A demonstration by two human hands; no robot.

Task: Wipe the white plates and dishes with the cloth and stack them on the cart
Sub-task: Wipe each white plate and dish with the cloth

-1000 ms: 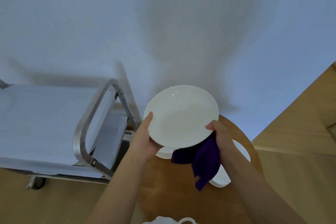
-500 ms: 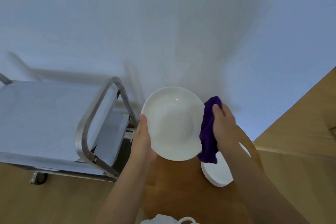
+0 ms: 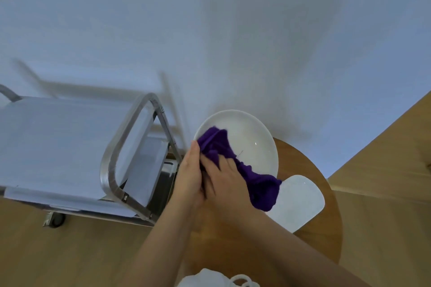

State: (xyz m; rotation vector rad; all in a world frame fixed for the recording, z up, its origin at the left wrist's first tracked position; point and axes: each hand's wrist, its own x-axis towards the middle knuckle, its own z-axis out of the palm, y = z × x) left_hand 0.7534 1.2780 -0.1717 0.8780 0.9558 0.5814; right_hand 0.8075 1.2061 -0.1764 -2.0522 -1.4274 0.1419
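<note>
Right hand [image 3: 224,177] fingers [image 3: 222,163] flat – cloth [image 3: 254,179] on plate [image 3: 256,144]

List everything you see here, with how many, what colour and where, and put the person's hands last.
round plate: 1, white, held up above the table's left edge
cloth: 1, purple, draped across the plate
oblong dish: 1, white, on the table
round table: 1, wooden, right of the cart
cart: 1, steel frame, left
handled white dishware: number unclear, bottom edge
left hand: grips the plate's rim
right hand: presses the cloth on the plate
</note>
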